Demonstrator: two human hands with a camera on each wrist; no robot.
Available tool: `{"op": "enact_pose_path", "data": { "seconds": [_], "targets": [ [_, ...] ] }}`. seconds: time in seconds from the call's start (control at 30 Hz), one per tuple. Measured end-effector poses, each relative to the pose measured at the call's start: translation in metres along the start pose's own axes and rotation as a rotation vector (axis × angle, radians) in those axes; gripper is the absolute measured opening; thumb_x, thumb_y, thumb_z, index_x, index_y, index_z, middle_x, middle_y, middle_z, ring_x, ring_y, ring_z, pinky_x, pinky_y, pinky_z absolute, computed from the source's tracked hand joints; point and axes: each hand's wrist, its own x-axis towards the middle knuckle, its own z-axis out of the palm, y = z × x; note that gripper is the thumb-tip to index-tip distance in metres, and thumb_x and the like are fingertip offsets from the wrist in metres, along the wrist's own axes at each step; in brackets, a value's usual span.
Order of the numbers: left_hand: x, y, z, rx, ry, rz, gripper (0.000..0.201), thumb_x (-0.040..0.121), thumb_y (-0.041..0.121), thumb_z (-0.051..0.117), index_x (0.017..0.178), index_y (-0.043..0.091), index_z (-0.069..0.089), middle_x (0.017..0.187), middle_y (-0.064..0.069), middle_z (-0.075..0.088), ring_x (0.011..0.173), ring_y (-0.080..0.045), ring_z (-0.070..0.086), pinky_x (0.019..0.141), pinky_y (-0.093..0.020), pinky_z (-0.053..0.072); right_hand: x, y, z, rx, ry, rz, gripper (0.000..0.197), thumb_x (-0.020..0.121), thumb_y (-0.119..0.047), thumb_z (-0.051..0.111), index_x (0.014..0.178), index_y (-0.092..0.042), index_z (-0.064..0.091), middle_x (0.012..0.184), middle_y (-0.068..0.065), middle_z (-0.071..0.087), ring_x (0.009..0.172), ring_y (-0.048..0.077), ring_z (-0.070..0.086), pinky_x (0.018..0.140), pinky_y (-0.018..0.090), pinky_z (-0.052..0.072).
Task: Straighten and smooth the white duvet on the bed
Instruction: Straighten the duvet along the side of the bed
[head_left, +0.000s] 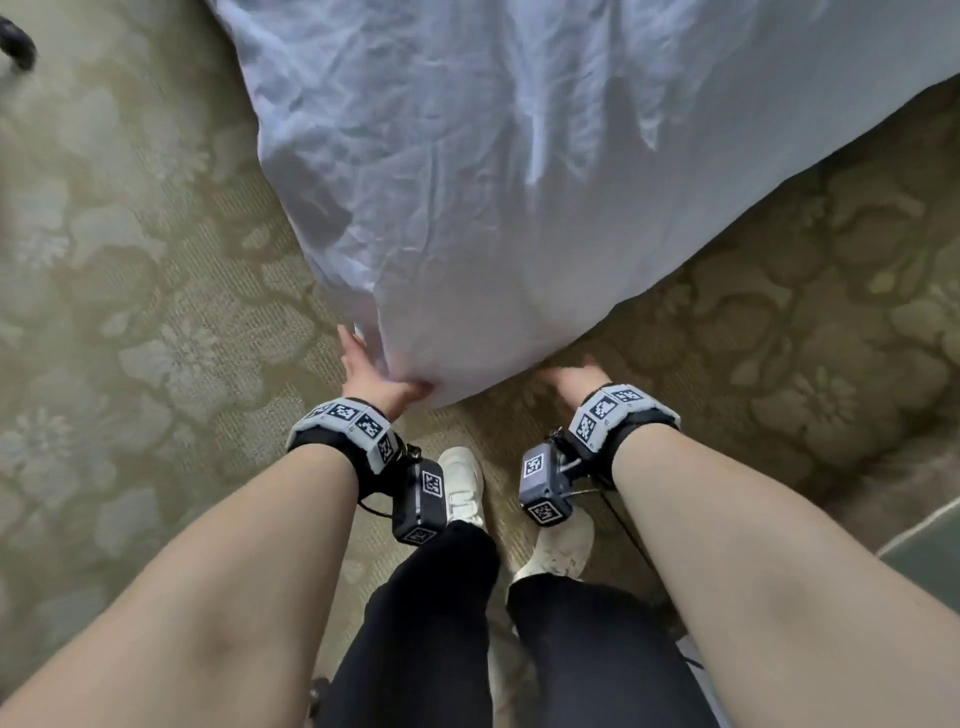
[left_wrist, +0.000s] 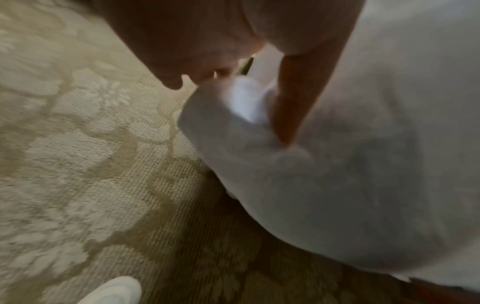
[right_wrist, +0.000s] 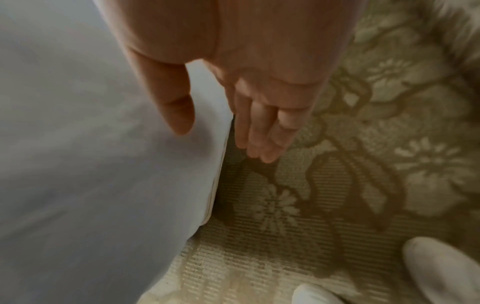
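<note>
The white duvet hangs creased over the bed's corner, its lowest point just in front of my feet. My left hand grips that hanging corner from the left. In the left wrist view the thumb presses into a bunched fold of the duvet, and the other fingers are mostly hidden. My right hand is at the duvet's lower right edge. In the right wrist view its fingers are straight beside the duvet's edge, holding nothing.
A green-beige floral carpet surrounds the bed corner on both sides. My white shoes stand close beneath the hanging corner. A dark object sits at the far left, and a greenish edge shows at the right.
</note>
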Motion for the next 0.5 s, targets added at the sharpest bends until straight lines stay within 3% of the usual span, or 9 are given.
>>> {"op": "enact_pose_path", "data": {
  "seconds": [0.07, 0.13, 0.2, 0.23, 0.3, 0.37, 0.4, 0.47, 0.5],
  "targets": [
    [0.006, 0.009, 0.009, 0.001, -0.063, 0.046, 0.125, 0.037, 0.028, 0.087, 0.144, 0.004, 0.027, 0.143, -0.011, 0.043, 0.128, -0.018, 0.046, 0.105, -0.029, 0.038, 0.010, -0.016, 0.007, 0.088, -0.027, -0.041, 0.065, 0.086, -0.020, 0.065, 0.142, -0.006, 0.036, 0.129, 0.006, 0.052, 0.108, 0.023, 0.055, 0.094, 0.027, 0.041],
    [-0.005, 0.022, 0.018, 0.010, -0.115, 0.036, 0.093, 0.046, 0.027, 0.083, 0.130, 0.005, 0.051, 0.128, -0.010, 0.058, 0.118, -0.021, 0.056, 0.093, -0.027, 0.043, 0.005, -0.028, 0.004, 0.168, -0.093, -0.107, 0.014, 0.092, -0.014, 0.055, 0.106, -0.013, 0.055, 0.102, -0.001, 0.052, 0.078, 0.010, 0.052, 0.077, 0.019, 0.045],
    [-0.011, 0.031, 0.024, -0.084, -0.131, 0.001, 0.055, 0.053, 0.016, 0.066, 0.107, 0.006, 0.063, 0.106, -0.006, 0.062, 0.097, -0.019, 0.057, 0.078, -0.025, 0.043, 0.008, -0.035, -0.001, 0.342, -0.123, -0.115, 0.023, 0.097, -0.007, 0.041, 0.078, -0.018, 0.048, 0.081, -0.002, 0.046, 0.067, 0.006, 0.044, 0.064, 0.020, 0.044],
    [-0.015, 0.033, 0.027, -0.121, -0.133, -0.009, 0.036, 0.053, 0.010, 0.060, 0.088, 0.008, 0.063, 0.094, -0.005, 0.060, 0.087, -0.018, 0.052, 0.068, -0.024, 0.042, 0.010, -0.034, -0.003, 0.434, -0.104, -0.110, 0.028, 0.098, -0.005, 0.037, 0.074, -0.016, 0.045, 0.078, -0.001, 0.045, 0.067, 0.008, 0.044, 0.064, 0.020, 0.042],
    [-0.025, 0.030, 0.024, -0.107, -0.106, -0.031, 0.017, 0.046, 0.005, 0.053, 0.062, 0.010, 0.052, 0.073, -0.003, 0.052, 0.072, -0.019, 0.042, 0.049, -0.018, 0.037, 0.003, -0.018, -0.001, 0.597, -0.102, -0.084, 0.026, 0.098, -0.006, 0.036, 0.075, -0.014, 0.046, 0.079, 0.001, 0.046, 0.068, 0.010, 0.046, 0.066, 0.021, 0.041],
    [-0.031, 0.024, 0.024, -0.152, -0.124, -0.049, 0.015, 0.042, 0.002, 0.050, 0.053, 0.010, 0.043, 0.056, 0.001, 0.045, 0.058, -0.016, 0.035, 0.036, -0.012, 0.030, -0.006, 0.000, 0.003, 0.660, -0.173, -0.002, 0.022, 0.097, -0.012, 0.039, 0.077, -0.014, 0.049, 0.080, 0.002, 0.048, 0.070, 0.011, 0.047, 0.069, 0.023, 0.041],
    [-0.051, 0.014, 0.031, -0.148, -0.173, -0.156, 0.019, 0.048, -0.003, 0.054, 0.051, 0.009, 0.040, 0.049, 0.003, 0.044, 0.054, -0.013, 0.033, 0.033, -0.009, 0.028, -0.013, 0.035, 0.001, 0.705, -0.177, 0.158, 0.020, 0.096, -0.017, 0.041, 0.080, -0.014, 0.051, 0.083, 0.003, 0.051, 0.073, 0.013, 0.050, 0.073, 0.026, 0.042],
    [-0.062, 0.009, 0.033, -0.160, -0.205, -0.163, 0.031, 0.060, -0.015, 0.055, 0.047, 0.009, 0.040, 0.037, 0.008, 0.043, 0.050, -0.009, 0.034, 0.033, -0.008, 0.027, -0.030, 0.049, 0.001, 0.745, -0.261, 0.180, 0.020, 0.091, -0.030, 0.051, 0.093, -0.014, 0.062, 0.100, 0.007, 0.064, 0.092, 0.021, 0.060, 0.090, 0.032, 0.044],
    [-0.064, 0.010, 0.035, -0.181, -0.224, -0.181, 0.031, 0.055, -0.012, 0.056, 0.040, 0.011, 0.042, 0.034, 0.011, 0.043, 0.049, -0.008, 0.038, 0.037, -0.010, 0.031, -0.034, 0.051, 0.001, 0.869, -0.312, 0.204, 0.029, 0.087, -0.036, 0.055, 0.101, -0.014, 0.065, 0.109, 0.007, 0.068, 0.100, 0.024, 0.063, 0.097, 0.035, 0.042]
  ]
}}
